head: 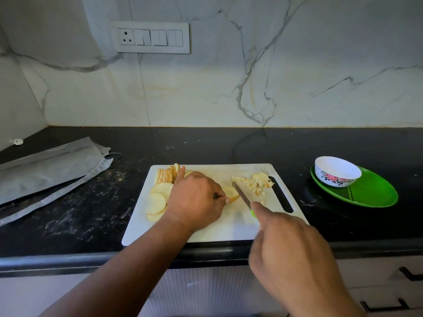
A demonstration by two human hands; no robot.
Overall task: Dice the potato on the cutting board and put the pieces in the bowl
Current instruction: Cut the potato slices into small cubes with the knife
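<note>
The black counter (pixel 206 145) spans the middle of the frame, its front edge partly covered by both forearms, which enter from the bottom edge and are cut off there. A grey cloth or bag (pixel 50 170) lies on it at the left, running out of the frame, so its full shape is unclear. The white cutting board (pixel 212 227) sits at the centre, its near middle hidden behind the hands. At the right, a green plate (pixel 370 191) carries the white flowered bowl (pixel 336 171) on its far left part; what the bowl holds cannot be seen from this angle. The left hand (pixel 194 200) lies knuckles-up over the board, its fingertips pinching a stack of potato slices (pixel 231 193), most of which is hidden under the fingers. The right hand (pixel 290 255), blurred, has its grip closed round the green-handled knife (pixel 242 195); only a sliver of handle shows, and the blade points up-left towards the held slices. More round potato slices (pixel 160 193) lie fanned at the board's left, partly behind the left hand. A small heap of diced potato (pixel 256 183) rests near the board's handle slot (pixel 281 195).
</note>
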